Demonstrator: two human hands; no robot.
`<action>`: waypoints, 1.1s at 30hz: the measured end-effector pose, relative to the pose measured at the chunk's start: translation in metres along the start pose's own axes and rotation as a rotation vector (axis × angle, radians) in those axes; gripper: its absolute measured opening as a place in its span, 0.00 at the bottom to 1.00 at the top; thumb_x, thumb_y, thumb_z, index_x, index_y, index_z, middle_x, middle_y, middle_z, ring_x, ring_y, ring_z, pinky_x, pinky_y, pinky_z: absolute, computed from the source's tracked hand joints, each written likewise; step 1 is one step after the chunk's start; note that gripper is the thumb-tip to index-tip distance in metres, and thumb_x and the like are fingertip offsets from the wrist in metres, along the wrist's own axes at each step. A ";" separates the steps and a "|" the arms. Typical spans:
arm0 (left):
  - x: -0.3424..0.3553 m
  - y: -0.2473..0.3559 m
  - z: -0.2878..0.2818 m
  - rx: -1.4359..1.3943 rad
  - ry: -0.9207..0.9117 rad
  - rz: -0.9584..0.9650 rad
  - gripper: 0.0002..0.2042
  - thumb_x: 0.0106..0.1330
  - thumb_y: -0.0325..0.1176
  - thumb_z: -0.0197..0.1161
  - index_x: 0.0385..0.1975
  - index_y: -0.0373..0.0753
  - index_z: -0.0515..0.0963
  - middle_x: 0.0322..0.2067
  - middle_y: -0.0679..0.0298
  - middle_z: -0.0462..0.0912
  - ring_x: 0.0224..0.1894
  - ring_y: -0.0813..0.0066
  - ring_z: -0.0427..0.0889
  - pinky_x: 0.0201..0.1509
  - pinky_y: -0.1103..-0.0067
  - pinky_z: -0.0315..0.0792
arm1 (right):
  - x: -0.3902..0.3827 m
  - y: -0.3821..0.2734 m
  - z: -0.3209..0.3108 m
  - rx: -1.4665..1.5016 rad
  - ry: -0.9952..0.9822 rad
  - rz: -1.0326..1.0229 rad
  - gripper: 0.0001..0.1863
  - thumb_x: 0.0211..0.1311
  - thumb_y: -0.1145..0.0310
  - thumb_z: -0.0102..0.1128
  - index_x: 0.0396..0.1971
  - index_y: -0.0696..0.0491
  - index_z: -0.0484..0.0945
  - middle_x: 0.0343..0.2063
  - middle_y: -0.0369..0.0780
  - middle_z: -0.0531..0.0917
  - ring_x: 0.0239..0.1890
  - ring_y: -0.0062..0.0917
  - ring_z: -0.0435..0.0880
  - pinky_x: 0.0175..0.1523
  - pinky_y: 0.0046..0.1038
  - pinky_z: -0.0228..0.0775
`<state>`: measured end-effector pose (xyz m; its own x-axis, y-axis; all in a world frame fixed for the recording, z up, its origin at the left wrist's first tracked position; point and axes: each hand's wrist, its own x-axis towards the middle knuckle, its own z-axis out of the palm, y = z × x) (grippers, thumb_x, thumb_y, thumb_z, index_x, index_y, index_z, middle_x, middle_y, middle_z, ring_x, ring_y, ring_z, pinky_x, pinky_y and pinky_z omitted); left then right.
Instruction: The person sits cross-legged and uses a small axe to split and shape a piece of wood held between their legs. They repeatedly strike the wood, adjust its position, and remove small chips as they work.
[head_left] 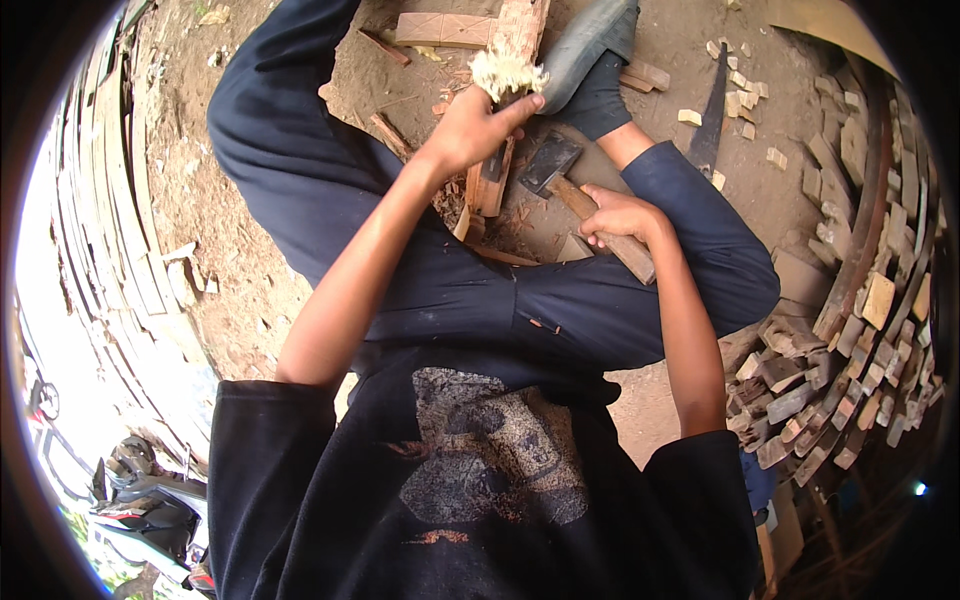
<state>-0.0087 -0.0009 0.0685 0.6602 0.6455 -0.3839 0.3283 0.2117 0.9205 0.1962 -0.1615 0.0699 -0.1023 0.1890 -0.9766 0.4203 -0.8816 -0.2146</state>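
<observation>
Cream-coloured fibres splay from the top of a frayed tool (508, 75), which stands over reddish wood (490, 192) between the person's bent legs. The left hand (470, 133) has its grip clenched around it, just below the fibres. Near it, the right hand (622, 215) grasps the wooden handle of a hatchet-like tool (570, 194) — its dark, broad metal head angled up toward the left hand. A grey shoe (588, 62) rests beside the frayed top. Farther right, a dark tapered blade (711, 120) lies on the dirt ground (665, 115) near small pale blocks (742, 100) — with stacked timber (850, 330) beyond.
</observation>
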 end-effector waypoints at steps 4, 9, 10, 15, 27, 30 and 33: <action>0.006 0.004 -0.005 0.117 -0.019 -0.210 0.25 0.63 0.51 0.62 0.36 0.28 0.80 0.26 0.55 0.85 0.31 0.68 0.85 0.42 0.72 0.75 | 0.004 0.004 -0.001 0.025 -0.033 -0.008 0.46 0.47 0.78 0.55 0.68 0.65 0.46 0.21 0.40 0.78 0.19 0.20 0.75 0.25 0.24 0.68; 0.014 -0.040 -0.011 0.009 0.047 -0.104 0.20 0.64 0.44 0.64 0.35 0.27 0.79 0.28 0.54 0.85 0.33 0.73 0.85 0.42 0.75 0.76 | 0.002 -0.001 -0.003 -0.045 -0.021 -0.008 0.46 0.48 0.77 0.57 0.68 0.66 0.44 0.24 0.40 0.77 0.21 0.21 0.76 0.25 0.24 0.69; 0.014 -0.038 -0.013 -0.010 0.032 -0.128 0.19 0.64 0.42 0.64 0.35 0.27 0.79 0.28 0.55 0.86 0.34 0.74 0.84 0.43 0.76 0.76 | 0.001 -0.001 -0.002 0.008 -0.020 0.005 0.46 0.49 0.78 0.56 0.68 0.65 0.43 0.23 0.40 0.77 0.20 0.21 0.76 0.25 0.24 0.69; 0.012 -0.041 -0.001 -0.230 -0.013 0.079 0.18 0.61 0.38 0.68 0.39 0.27 0.75 0.34 0.56 0.85 0.38 0.75 0.84 0.45 0.77 0.76 | 0.017 0.010 -0.002 0.306 -0.127 0.037 0.46 0.57 0.77 0.56 0.69 0.63 0.35 0.25 0.43 0.77 0.22 0.23 0.76 0.24 0.24 0.69; 0.001 -0.030 0.004 0.109 0.114 0.057 0.23 0.56 0.41 0.70 0.40 0.26 0.75 0.35 0.44 0.82 0.38 0.56 0.83 0.44 0.68 0.75 | 0.059 -0.017 0.001 0.324 -0.230 0.135 0.09 0.68 0.67 0.52 0.33 0.57 0.69 0.22 0.38 0.73 0.22 0.21 0.74 0.25 0.24 0.70; 0.001 -0.031 0.008 0.115 0.159 0.051 0.22 0.57 0.42 0.70 0.37 0.26 0.75 0.32 0.41 0.81 0.37 0.50 0.83 0.43 0.66 0.75 | 0.062 -0.016 0.004 0.389 -0.173 0.162 0.16 0.69 0.60 0.54 0.46 0.56 0.65 0.23 0.36 0.74 0.19 0.18 0.72 0.22 0.21 0.68; 0.000 -0.030 0.008 0.113 0.179 0.053 0.22 0.57 0.42 0.69 0.35 0.25 0.75 0.32 0.39 0.81 0.38 0.47 0.83 0.43 0.65 0.74 | 0.042 -0.018 0.019 0.344 0.025 0.113 0.17 0.69 0.59 0.53 0.47 0.56 0.65 0.21 0.35 0.71 0.19 0.17 0.71 0.22 0.20 0.68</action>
<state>-0.0133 -0.0134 0.0403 0.5515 0.7754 -0.3075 0.3765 0.0976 0.9213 0.1668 -0.1458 0.0333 -0.0490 0.0883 -0.9949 0.0988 -0.9908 -0.0928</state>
